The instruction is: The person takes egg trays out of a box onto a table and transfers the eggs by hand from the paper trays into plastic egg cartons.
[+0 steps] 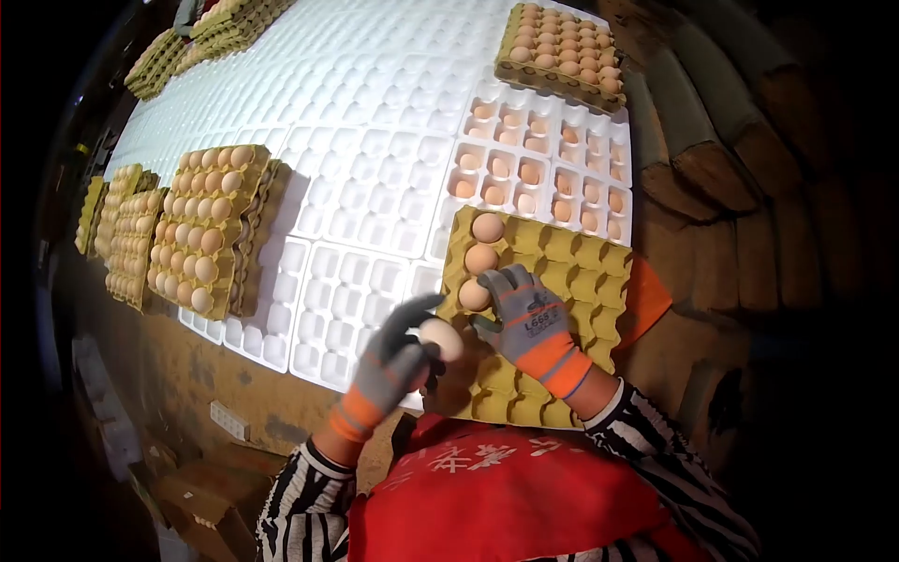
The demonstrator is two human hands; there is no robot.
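My left hand (389,361), in a grey and orange work glove, is closed round a pale egg (441,339) at the left edge of a yellow pulp egg tray (552,323). Part of what looks like a second egg (419,377) shows under its fingers. Over that same tray my right hand (529,318), gloved alike, curls its fingers and thumb at the side of a brown egg (474,295). Two more brown eggs (487,228) sit above it in the left column. The other visible cups hold no eggs.
White plastic trays (365,197) cover the table; those behind the pulp tray hold eggs (499,169). Stacked pulp trays of eggs stand at the left (201,225) and far right (562,47). A cardboard box (211,496) lies low at the left.
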